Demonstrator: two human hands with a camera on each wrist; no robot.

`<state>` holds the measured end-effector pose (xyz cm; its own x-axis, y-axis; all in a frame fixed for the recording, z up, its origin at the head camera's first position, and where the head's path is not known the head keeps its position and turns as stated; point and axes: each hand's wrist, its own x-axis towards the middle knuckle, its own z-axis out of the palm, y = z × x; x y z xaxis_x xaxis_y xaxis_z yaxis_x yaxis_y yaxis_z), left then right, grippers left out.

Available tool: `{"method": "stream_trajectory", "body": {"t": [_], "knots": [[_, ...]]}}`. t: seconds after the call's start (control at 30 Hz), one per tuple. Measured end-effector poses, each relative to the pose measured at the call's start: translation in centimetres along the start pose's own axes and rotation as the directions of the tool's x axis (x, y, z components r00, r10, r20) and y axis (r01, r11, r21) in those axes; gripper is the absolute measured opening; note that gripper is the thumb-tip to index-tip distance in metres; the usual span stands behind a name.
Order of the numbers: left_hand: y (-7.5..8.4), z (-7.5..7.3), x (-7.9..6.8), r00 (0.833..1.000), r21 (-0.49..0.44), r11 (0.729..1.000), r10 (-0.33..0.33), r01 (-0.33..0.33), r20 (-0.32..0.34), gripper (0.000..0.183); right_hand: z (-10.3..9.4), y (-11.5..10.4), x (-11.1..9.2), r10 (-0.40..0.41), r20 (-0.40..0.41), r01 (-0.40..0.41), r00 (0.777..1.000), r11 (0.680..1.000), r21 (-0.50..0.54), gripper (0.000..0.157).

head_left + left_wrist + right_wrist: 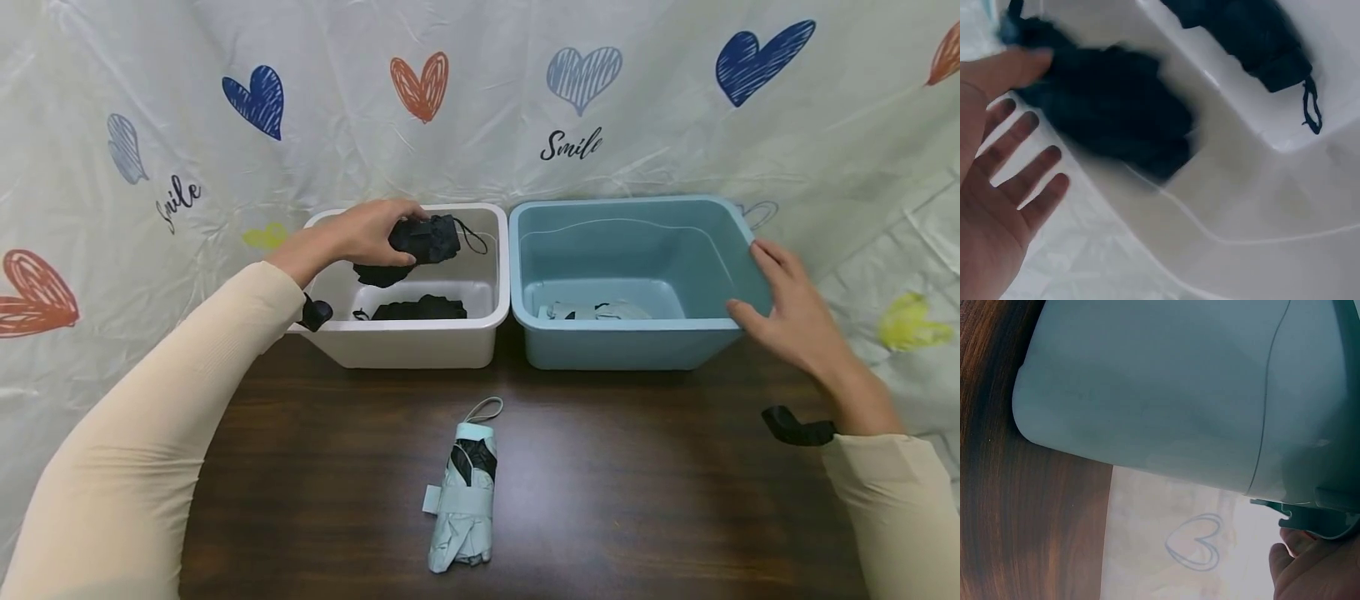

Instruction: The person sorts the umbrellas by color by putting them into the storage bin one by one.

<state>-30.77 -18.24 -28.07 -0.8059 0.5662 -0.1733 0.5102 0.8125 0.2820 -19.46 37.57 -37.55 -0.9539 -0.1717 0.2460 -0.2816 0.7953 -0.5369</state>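
Over the white bin (416, 350), my left hand (367, 237) is at a black folded umbrella (431, 240) with a wrist loop. The left wrist view shows this umbrella (1110, 106) blurred, the thumb across one end and the other fingers straight and spread. Another black folded umbrella (423, 309) lies on the bin's floor. At the blue bin (622, 350) on the right, my right hand (795, 312) holds the right rim, thumb near the front corner and fingers under the rim's outer edge. Pale folded fabric (600, 311) lies inside, partly hidden by the front wall.
A light mint folded umbrella (465, 508) with a strap and loop lies on the dark wooden table (615, 483), in front of the bins. Both bins stand side by side against a pale cloth (495, 150) printed with hearts.
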Motion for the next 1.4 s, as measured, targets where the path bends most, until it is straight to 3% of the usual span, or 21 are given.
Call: {"method": "stream_trajectory", "body": {"t": [0.27,0.53,0.73,1.07,1.23,1.4], "knots": [[-0.4,-1.0,-1.6,0.998,-0.038,0.998,-0.046,0.045,-0.031,0.061,0.0,-0.1,0.0,-0.006,0.004,0.006,1.0,1.0,-0.004,0.083],[-0.8,-0.7,-3.0,0.996,-0.069,0.996,-0.068,0.064,-0.055,0.058,-0.1,-0.1,0.3,0.015,0.001,-0.015,1.0,1.0,-0.002,0.085],[-0.1,-0.4,-4.0,0.994,-0.063,0.994,-0.095,0.091,-0.059,0.059,-0.2,-0.2,0.0,-0.001,-0.006,0.001,1.0,1.0,0.01,0.084],[1.3,1.0,-5.8,0.981,-0.028,0.998,-0.053,0.049,-0.185,0.058,-0.2,0.1,-0.3,-0.025,-0.024,0.024,0.999,1.0,-0.009,0.082],[2.4,1.9,-7.8,0.961,-0.053,0.999,-0.008,-0.007,-0.277,0.057,-0.1,0.0,-0.2,-0.025,-0.021,0.025,0.999,1.0,-0.003,0.082],[4.0,3.7,-10.1,0.909,-0.068,0.991,0.077,-0.115,-0.41,0.053,0.0,0.0,-0.1,-0.013,-0.013,0.013,1.0,1.0,-0.007,0.083]]}}
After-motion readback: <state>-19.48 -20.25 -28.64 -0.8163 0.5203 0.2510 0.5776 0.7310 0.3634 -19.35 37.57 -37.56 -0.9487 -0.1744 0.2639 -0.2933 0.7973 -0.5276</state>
